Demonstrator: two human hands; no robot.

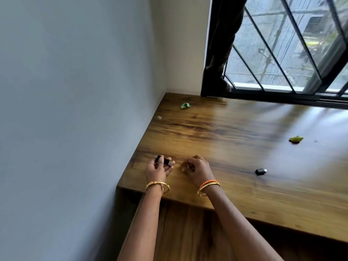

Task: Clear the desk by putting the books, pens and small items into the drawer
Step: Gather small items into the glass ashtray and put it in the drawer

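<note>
Wooden desk (235, 147), black adapter (165, 161) between left fingers (160, 162)

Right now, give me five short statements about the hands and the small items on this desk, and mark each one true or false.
1. The left hand holds a small black adapter with a metal plug. True.
2. A second small black adapter lies in the right hand. False: it lies alone on the desk, to the right of the right hand.
3. A green scrap lies near the far corner of the desk. True.
4. A stack of books stands by the window. False: no books show on the desk.
5. The right hand lies flat, fingers straight. False: its fingers are curled low over the desk; whether they pinch something cannot be told.
</note>
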